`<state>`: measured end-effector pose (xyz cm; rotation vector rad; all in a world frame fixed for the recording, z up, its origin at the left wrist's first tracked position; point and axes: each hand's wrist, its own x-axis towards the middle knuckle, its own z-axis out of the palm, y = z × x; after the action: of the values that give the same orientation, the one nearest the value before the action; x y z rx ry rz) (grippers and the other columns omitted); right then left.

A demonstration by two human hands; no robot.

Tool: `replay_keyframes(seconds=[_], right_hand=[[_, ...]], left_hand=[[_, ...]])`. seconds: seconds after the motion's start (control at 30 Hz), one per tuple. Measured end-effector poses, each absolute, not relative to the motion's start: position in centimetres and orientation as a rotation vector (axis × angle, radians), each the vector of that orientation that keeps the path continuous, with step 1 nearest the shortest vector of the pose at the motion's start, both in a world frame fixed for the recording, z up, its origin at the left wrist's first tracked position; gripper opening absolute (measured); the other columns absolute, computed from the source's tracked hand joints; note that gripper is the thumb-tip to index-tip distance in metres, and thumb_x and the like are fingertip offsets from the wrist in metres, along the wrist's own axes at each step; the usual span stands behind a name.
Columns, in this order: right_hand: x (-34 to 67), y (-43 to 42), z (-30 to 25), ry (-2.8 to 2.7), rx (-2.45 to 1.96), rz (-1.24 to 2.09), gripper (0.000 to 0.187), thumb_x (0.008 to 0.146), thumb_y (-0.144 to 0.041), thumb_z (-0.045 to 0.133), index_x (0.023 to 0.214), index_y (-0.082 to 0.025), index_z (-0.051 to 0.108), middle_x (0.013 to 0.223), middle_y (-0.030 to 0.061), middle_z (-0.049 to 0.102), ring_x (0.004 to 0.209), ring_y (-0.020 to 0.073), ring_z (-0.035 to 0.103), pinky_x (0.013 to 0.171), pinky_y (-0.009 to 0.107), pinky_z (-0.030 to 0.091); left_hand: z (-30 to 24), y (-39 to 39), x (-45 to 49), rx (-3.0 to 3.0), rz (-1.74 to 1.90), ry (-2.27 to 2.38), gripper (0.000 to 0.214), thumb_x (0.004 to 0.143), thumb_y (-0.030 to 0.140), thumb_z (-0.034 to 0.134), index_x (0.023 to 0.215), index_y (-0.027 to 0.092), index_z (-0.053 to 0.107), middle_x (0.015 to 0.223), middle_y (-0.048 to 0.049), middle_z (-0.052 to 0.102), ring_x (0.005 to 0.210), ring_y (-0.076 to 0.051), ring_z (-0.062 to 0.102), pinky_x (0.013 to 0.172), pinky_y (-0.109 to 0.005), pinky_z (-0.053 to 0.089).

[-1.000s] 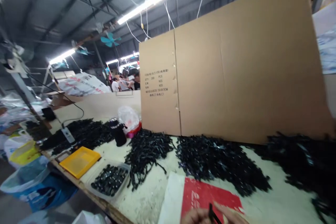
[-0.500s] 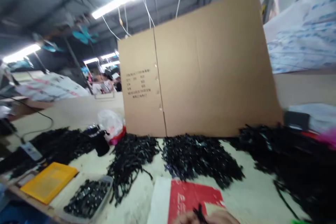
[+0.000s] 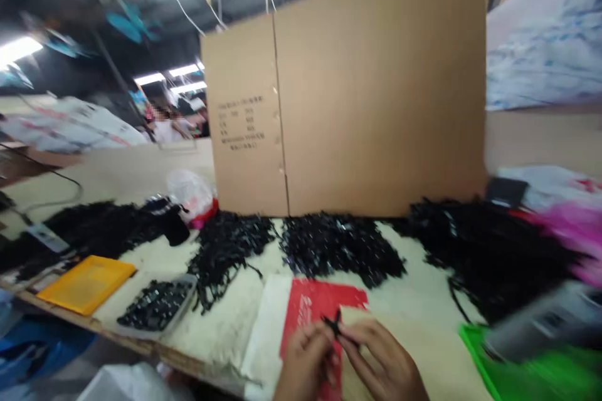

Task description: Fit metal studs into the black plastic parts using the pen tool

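Both my hands meet at the bottom centre over a red and white sheet (image 3: 313, 301). My left hand (image 3: 305, 360) and my right hand (image 3: 383, 363) pinch a small black part (image 3: 335, 324) between their fingertips. Heaps of similar black parts lie just beyond: one pile (image 3: 341, 247) straight ahead, another (image 3: 226, 250) to its left and a large one (image 3: 489, 250) to the right. The picture is blurred by motion.
A big upright cardboard sheet (image 3: 357, 100) stands behind the piles. At the left are a yellow tray (image 3: 87, 274) and a clear tray of black parts (image 3: 155, 304) by the table's front edge. A green tray (image 3: 531, 376) is at right. People sit far back.
The view has swung right and down. My hands, only just showing at the bottom edge before, are now well in view with the black part between them.
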<state>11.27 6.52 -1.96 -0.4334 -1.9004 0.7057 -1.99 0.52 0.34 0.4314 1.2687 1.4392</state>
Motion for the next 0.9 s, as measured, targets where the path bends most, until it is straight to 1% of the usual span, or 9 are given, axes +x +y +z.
replay_keyframes(seconds=[0.1,0.17,0.33,0.47,0.57,0.67,0.73,0.8,0.9], right_hand=[[11.5,6.0,-0.7,-1.894,-0.51,0.733,0.018,0.095,-0.018,0.054,0.109,-0.023,0.064,0.091,0.0059,0.061,0.084,0.019,0.06,0.074,0.029,0.053],[11.4,5.8,-0.4,-1.874,-0.541,0.776,0.018,0.094,-0.017,0.056,0.109,-0.022,0.064,0.091,0.0056,0.06,0.082,0.0187,0.059,0.072,0.029,0.051],[10.9,5.8,-0.3,-1.845,-0.529,0.798,0.021,0.092,-0.014,0.055,0.11,-0.022,0.064,0.087,0.0047,0.058,0.077,0.0178,0.057,0.068,0.029,0.049],[10.5,5.5,-0.7,-1.965,-0.544,0.697,0.024,0.094,-0.016,0.052,0.115,-0.023,0.061,0.087,0.0059,0.058,0.076,0.02,0.056,0.066,0.032,0.049],[10.4,5.2,-0.8,-2.068,-0.628,0.708,0.027,0.094,-0.019,0.051,0.118,-0.027,0.06,0.09,0.0062,0.059,0.08,0.0231,0.057,0.07,0.036,0.049],[10.7,6.5,-0.3,-2.084,-0.692,0.91,0.029,0.094,-0.023,0.052,0.121,-0.03,0.059,0.101,0.0056,0.059,0.091,0.0243,0.057,0.082,0.037,0.049],[11.2,8.7,0.3,-2.061,-0.738,0.98,0.027,0.095,-0.029,0.051,0.12,-0.028,0.059,0.105,0.006,0.059,0.095,0.0242,0.057,0.084,0.035,0.05],[12.1,11.7,0.6,-2.092,-0.8,0.906,0.029,0.094,-0.036,0.048,0.115,-0.023,0.061,0.105,0.0079,0.06,0.095,0.0255,0.058,0.083,0.038,0.052],[14.1,17.2,-1.7,-2.304,-0.957,0.635,0.035,0.087,-0.035,0.043,0.109,-0.021,0.067,0.105,0.0116,0.061,0.095,0.0291,0.06,0.085,0.046,0.051]], left_hand=[[2.1,-0.2,-1.3,0.374,1.473,1.218,0.033,0.056,0.04,0.081,0.067,0.013,0.065,0.054,0.0018,0.056,0.044,-0.005,0.044,0.042,-0.017,0.032],[2.9,-0.3,-1.6,0.337,1.463,1.194,0.032,0.056,0.036,0.082,0.072,0.013,0.068,0.06,0.0014,0.058,0.051,-0.006,0.047,0.043,-0.015,0.034],[2.9,-0.4,-2.0,0.268,1.443,1.161,0.035,0.058,0.036,0.083,0.081,0.013,0.071,0.074,-0.0003,0.061,0.063,-0.007,0.053,0.049,-0.014,0.039],[2.0,-0.1,-1.9,0.173,1.478,1.221,0.041,0.048,0.037,0.088,0.076,0.013,0.07,0.071,0.0005,0.062,0.06,-0.006,0.052,0.049,-0.013,0.039],[1.5,0.3,-2.2,0.1,1.495,1.242,0.047,0.041,0.037,0.09,0.077,0.014,0.07,0.071,0.0011,0.063,0.059,-0.006,0.052,0.051,-0.014,0.041],[0.8,0.6,-3.0,0.125,1.507,1.294,0.047,0.045,0.041,0.089,0.079,0.014,0.069,0.07,0.0012,0.063,0.059,-0.007,0.053,0.053,-0.015,0.043],[0.1,0.8,-3.5,0.165,1.537,1.337,0.046,0.05,0.044,0.087,0.081,0.015,0.069,0.07,0.0011,0.064,0.06,-0.008,0.053,0.057,-0.016,0.043],[-0.5,0.8,-4.0,0.218,1.545,1.352,0.044,0.052,0.048,0.085,0.076,0.015,0.068,0.068,0.0008,0.064,0.058,-0.008,0.052,0.057,-0.018,0.043],[-1.5,0.9,-4.7,0.309,1.42,1.334,0.044,0.057,0.053,0.08,0.07,0.014,0.067,0.062,-0.001,0.063,0.052,-0.01,0.051,0.054,-0.022,0.043]])
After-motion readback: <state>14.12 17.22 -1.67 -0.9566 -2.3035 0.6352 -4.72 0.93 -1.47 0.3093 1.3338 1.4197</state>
